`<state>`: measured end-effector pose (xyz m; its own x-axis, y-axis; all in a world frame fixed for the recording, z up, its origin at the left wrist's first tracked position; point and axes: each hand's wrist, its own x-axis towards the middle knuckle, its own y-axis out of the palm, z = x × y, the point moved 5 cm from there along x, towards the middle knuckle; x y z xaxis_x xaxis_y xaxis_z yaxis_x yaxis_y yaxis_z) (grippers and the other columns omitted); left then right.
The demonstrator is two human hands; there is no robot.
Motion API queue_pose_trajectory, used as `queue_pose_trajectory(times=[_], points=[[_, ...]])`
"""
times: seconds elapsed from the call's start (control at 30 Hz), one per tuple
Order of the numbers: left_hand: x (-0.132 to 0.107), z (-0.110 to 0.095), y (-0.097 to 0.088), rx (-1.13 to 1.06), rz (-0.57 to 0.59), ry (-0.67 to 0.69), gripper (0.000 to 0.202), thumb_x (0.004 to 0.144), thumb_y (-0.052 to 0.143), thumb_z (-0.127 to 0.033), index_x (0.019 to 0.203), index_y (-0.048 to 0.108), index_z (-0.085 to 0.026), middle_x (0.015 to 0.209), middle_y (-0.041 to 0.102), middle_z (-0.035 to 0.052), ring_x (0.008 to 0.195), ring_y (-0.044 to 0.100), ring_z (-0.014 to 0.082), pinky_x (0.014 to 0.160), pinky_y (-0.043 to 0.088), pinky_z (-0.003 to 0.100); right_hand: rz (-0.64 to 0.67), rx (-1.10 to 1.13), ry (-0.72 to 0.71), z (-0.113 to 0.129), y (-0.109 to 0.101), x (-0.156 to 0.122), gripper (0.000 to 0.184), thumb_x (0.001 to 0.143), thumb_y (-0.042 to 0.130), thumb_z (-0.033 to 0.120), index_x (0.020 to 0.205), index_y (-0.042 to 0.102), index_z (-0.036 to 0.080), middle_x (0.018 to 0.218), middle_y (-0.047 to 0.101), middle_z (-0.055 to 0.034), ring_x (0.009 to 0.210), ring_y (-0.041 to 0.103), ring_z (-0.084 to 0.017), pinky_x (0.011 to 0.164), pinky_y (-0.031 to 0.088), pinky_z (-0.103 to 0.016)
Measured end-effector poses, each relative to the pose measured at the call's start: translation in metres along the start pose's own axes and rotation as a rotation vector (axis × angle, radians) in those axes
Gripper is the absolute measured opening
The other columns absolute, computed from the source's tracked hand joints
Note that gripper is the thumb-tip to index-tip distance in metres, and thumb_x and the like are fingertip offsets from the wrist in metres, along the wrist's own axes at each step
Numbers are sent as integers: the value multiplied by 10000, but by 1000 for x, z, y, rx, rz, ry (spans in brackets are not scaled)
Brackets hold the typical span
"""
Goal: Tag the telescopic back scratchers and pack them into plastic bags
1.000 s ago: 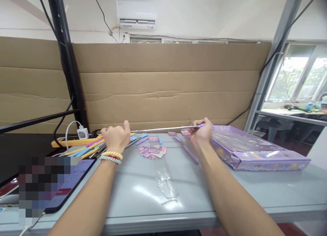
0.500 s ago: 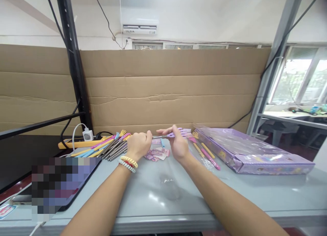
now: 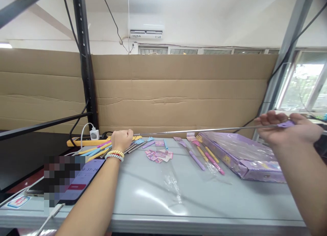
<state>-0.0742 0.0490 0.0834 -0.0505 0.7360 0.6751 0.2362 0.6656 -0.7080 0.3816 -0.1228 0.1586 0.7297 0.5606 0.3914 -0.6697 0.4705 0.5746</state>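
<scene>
Purple-headed rod (image 3: 194,130) up above the surface (image 3: 217,202), and what a line it draws: long axis running side to side, almost level, rising just slightly toward the right! Its purple head points out to the right, its other end to the left, with the thin metal shaft spanning between the two hands.

On that left end, the left hand (image 3: 122,140) is closed in a fist, clamped around the rod, coiled bands (image 3: 114,155) at the wrist. Out wide, the right hand (image 3: 288,128) turns its palm up, fingers half curled, the purple head lying against it by the thumb; whether those fingers grip tightly, I cannot tell.

Below the shaft, a cluster of small pink cards (image 3: 159,155), with a clear plastic sleeve (image 3: 173,186) nearer the front edge. To their right, a purple-handled scratcher (image 3: 196,160) lies slanted, then a pink one (image 3: 214,163) beside the purple box (image 3: 260,173). Close by the left hand, a bundle of colourful handles (image 3: 98,151), with a phone (image 3: 79,190) in front.
</scene>
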Motion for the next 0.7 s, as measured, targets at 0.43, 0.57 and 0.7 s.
queue_pose_trajectory(times=[0.43, 0.57, 0.7], points=[[-2, 7, -5, 81, -122, -98, 522, 809, 234, -263, 687, 714, -100, 734, 685, 161, 770, 617, 259, 724, 346, 356, -256, 357, 112, -38, 7, -10, 530, 906, 138, 270, 418, 335, 202, 686, 678, -35, 623, 643, -125, 531, 493, -288], [-19, -52, -6, -20, 54, 45, 675, 871, 137, -407, 679, 722, -131, 686, 679, 153, 738, 631, 273, 651, 379, 348, 99, 298, 170, -100, 69, -53, 441, 889, 270, 379, 494, 308, 186, 790, 698, -47, 672, 653, -182, 566, 496, -344], [-45, -99, -2, -91, 180, 141, 754, 884, 67, -460, 685, 715, -130, 700, 676, 158, 722, 639, 269, 611, 397, 343, 287, 162, 237, -167, 119, -120, 429, 798, 414, 530, 534, 338, 201, 886, 699, -46, 740, 654, -208, 568, 494, -330]])
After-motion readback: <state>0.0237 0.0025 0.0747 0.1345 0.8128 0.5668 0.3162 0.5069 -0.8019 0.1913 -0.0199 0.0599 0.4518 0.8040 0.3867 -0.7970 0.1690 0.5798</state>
